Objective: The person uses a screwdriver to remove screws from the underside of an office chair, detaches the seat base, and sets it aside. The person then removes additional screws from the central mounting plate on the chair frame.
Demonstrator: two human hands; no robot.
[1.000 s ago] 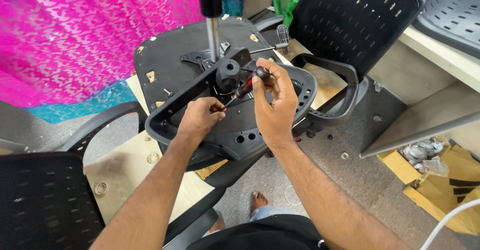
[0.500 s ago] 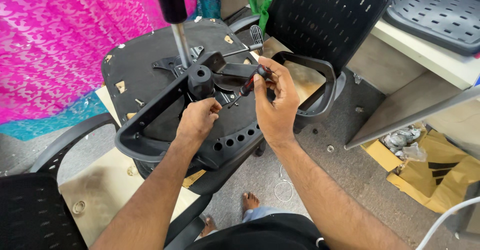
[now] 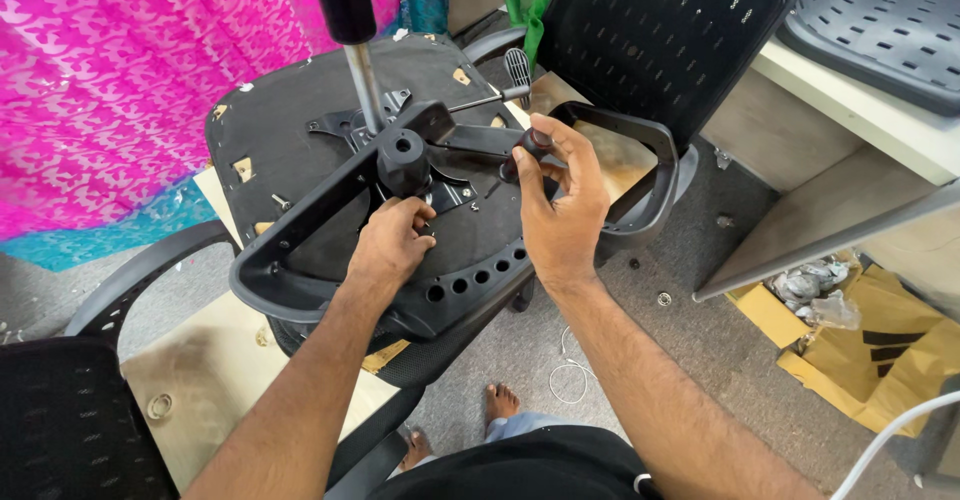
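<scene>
Black plastic seat underside (image 3: 300,150) lies upturned in the middle. Since a moment ago both hands stayed at the metal mechanism plate (image 3: 440,185): right hand (image 3: 560,210), at 3 o'clock of it, grasps a screwdriver (image 3: 520,155); left hand (image 3: 392,242), at 6 o'clock, pinches something small.

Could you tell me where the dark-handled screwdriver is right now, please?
In the head view, the dark-handled screwdriver is in the right hand, just right of centre, its tip angled down towards the metal plate under the upturned black chair seat.
</scene>
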